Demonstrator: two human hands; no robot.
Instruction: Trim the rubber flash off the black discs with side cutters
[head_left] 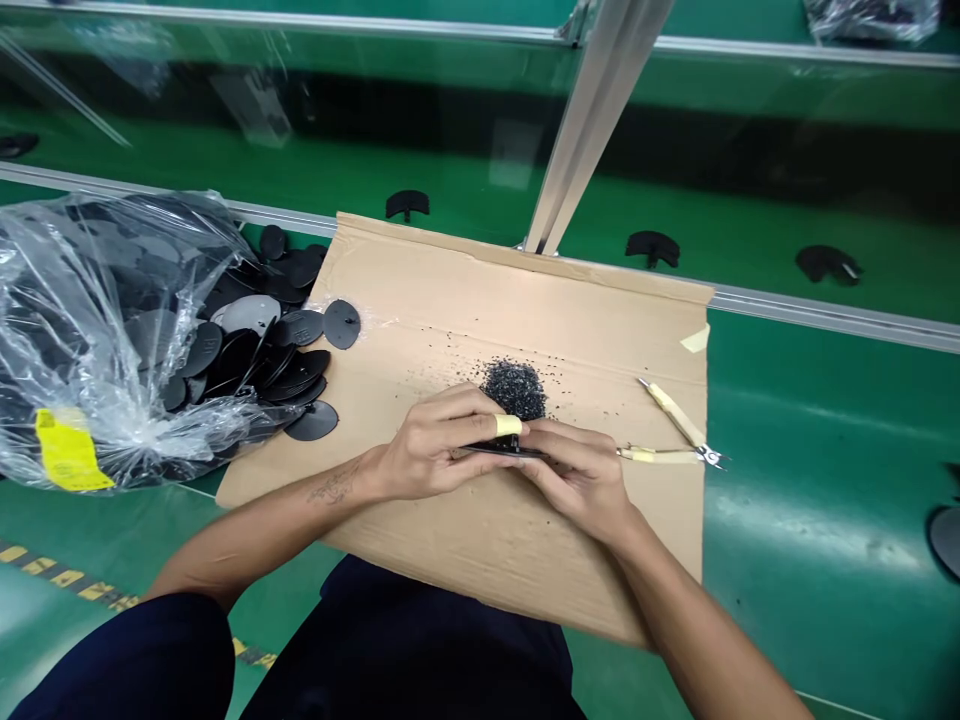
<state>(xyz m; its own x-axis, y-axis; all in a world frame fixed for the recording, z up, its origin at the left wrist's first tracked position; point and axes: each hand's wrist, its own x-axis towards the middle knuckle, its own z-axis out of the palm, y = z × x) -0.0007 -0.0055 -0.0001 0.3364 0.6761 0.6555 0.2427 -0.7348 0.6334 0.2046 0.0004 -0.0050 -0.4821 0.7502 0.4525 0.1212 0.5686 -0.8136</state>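
Apparently, close two-handed work on a thin black piece (513, 443) is in hand: the left hand (450, 440) and right hand (583, 472) pinch it between their fingers, just on the near side of a heap of black crumbs (514, 388). The next move seems to call for a steady grip and small finger motions. Bare cardboard (465, 545) offers room beyond the heap and toward the near edge; pliers (679, 418) lie just beside the right hand, and black discs (300, 370) crowd the left edge.
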